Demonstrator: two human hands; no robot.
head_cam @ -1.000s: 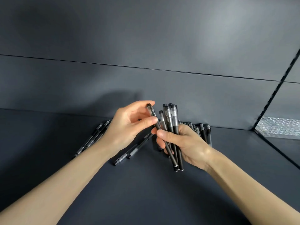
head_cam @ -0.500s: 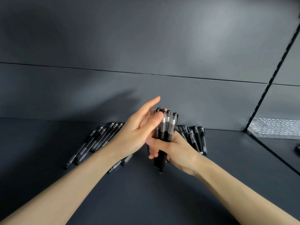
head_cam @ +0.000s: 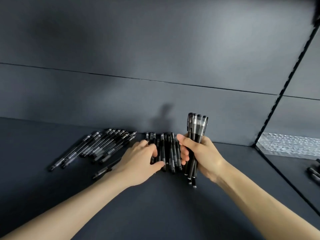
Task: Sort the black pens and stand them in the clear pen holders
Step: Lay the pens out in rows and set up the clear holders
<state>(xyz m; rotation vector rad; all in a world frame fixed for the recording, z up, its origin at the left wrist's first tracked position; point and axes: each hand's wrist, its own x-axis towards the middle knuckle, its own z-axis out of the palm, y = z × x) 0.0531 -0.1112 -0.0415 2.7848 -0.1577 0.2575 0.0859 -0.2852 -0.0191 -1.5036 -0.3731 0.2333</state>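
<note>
1. right hand (head_cam: 202, 153) is wrapped tight round an upright bundle of pens (head_cam: 197, 129), caps up.
2. left hand (head_cam: 138, 158) rests on the row of pens (head_cam: 170, 151) near the bench (head_cam: 155, 205) back edge; can't tell if it's pinched one.
3. that row lies front-to-back, just left of the bundle, so the left hand's nearer.

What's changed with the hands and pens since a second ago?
The left hand let go of the pen it was adding to the bundle of pens and moved down onto the row of pens lying on the table; whether it grips one yet is unclear. The right hand still holds the bundle upright. The left pile of pens lies as before.
</note>
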